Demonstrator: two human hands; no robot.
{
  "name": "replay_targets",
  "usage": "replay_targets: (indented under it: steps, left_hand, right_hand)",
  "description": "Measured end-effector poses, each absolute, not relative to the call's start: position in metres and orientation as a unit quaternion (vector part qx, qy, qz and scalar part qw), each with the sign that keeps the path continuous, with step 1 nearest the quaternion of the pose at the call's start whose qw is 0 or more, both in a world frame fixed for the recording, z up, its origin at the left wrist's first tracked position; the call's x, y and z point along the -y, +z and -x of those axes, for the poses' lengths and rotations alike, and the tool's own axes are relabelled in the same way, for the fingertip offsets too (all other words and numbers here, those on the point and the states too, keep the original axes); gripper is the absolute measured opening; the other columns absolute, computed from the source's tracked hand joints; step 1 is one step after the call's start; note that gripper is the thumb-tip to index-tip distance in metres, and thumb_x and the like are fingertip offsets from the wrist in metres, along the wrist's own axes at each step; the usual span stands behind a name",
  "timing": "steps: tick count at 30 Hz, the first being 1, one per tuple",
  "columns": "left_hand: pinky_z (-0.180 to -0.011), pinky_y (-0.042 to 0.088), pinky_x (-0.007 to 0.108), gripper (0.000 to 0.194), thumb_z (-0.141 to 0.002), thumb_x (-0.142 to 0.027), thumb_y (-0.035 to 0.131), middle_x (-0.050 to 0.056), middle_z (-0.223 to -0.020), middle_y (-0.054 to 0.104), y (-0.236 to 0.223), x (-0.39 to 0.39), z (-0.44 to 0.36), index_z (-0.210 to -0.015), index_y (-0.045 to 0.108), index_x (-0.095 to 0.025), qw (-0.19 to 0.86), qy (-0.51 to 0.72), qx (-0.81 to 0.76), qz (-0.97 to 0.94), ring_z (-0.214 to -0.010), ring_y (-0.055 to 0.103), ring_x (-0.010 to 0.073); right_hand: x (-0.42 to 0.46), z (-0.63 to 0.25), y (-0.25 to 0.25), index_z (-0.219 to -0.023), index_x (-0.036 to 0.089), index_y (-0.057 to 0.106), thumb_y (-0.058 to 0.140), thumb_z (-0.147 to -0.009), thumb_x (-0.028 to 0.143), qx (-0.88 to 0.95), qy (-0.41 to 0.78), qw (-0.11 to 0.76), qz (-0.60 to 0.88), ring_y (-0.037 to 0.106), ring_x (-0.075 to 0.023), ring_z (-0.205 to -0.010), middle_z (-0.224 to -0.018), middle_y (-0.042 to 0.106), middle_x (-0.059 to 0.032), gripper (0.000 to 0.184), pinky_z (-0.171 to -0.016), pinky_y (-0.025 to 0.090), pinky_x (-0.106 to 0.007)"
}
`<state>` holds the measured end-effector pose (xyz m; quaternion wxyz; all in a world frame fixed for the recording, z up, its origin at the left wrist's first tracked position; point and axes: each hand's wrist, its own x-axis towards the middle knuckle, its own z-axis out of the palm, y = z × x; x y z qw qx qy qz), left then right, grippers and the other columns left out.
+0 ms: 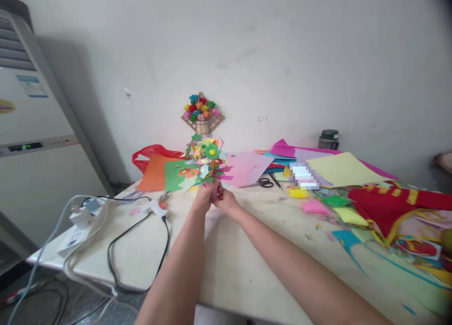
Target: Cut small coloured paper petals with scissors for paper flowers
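Note:
A bouquet of paper flowers in green, orange, blue and pink stands upright just above my hands over the table. My left hand is closed around its base. Against it, my right hand has its fingers closed at the same low part of the bouquet. The stems are mostly hidden inside my fingers. Behind the flowers lie a green sheet, an orange sheet and a pink sheet of paper.
Left of my arms, a white glue gun trails a black cord to a power strip. Black-handled scissors, a phone and many paper scraps lie right. A flower decoration hangs on the wall.

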<state>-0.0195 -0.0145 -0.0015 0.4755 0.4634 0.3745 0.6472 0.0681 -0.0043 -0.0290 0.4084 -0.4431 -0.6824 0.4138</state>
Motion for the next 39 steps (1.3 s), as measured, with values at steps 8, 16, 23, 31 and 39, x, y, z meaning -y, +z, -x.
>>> replay_targets:
  steps: [8,16,23,31,39]
  left_hand:
    - [-0.046,0.035,0.022,0.026,-0.057,-0.035,0.070,-0.001,-0.055,0.051,0.001,0.020,0.033,-0.062,0.056,-0.014,0.422,0.653,-0.380,-0.501,-0.049,0.046,0.0089]
    - [-0.059,0.039,0.022,0.028,-0.060,-0.029,0.073,-0.003,-0.064,0.052,-0.006,0.029,0.045,-0.074,0.053,-0.015,0.358,0.689,-0.369,-0.510,-0.060,0.049,0.0089]
    - [-0.059,0.038,0.022,0.028,-0.063,-0.032,0.071,-0.004,-0.064,0.050,-0.007,0.034,0.058,-0.076,0.051,-0.017,0.347,0.696,-0.382,-0.499,-0.059,0.047,0.0086]
    - [-0.064,0.041,0.024,0.028,-0.061,-0.030,0.071,-0.001,-0.071,0.056,-0.015,0.038,0.079,-0.078,0.053,-0.016,0.290,0.712,-0.435,-0.468,-0.067,0.052,0.0119]
    - [-0.061,0.042,0.024,0.035,-0.061,-0.033,0.070,-0.001,-0.070,0.057,-0.008,0.042,0.085,-0.088,0.053,-0.019,0.271,0.730,-0.452,-0.436,-0.069,0.056,0.0151]
  right_hand:
    - [0.008,-0.054,-0.034,-0.075,0.014,0.059,0.056,-0.072,0.019,0.697,0.392,0.424,0.425,0.054,-0.0115,-0.052,-0.059,0.059,-0.0015,0.007,-0.051,0.039,-0.021]
    - [0.013,-0.031,-0.022,-0.083,0.012,0.063,0.051,-0.078,0.024,0.698,0.324,0.435,0.468,0.060,-0.0159,-0.062,-0.064,0.064,-0.0064,0.017,-0.054,0.040,-0.021]
    - [0.018,-0.016,-0.017,-0.091,0.011,0.064,0.049,-0.080,0.023,0.708,0.310,0.424,0.472,0.062,-0.0174,-0.068,-0.073,0.067,-0.0096,0.021,-0.056,0.041,-0.021]
    - [0.030,0.007,-0.017,-0.094,0.009,0.063,0.049,-0.079,0.019,0.720,0.300,0.408,0.474,0.063,-0.0215,-0.079,-0.083,0.069,-0.0139,0.023,-0.062,0.041,-0.023]
    - [0.030,0.017,-0.022,-0.084,0.015,0.062,0.047,-0.080,0.019,0.726,0.308,0.422,0.448,0.061,-0.0180,-0.070,-0.076,0.068,-0.0073,0.016,-0.059,0.039,-0.023]
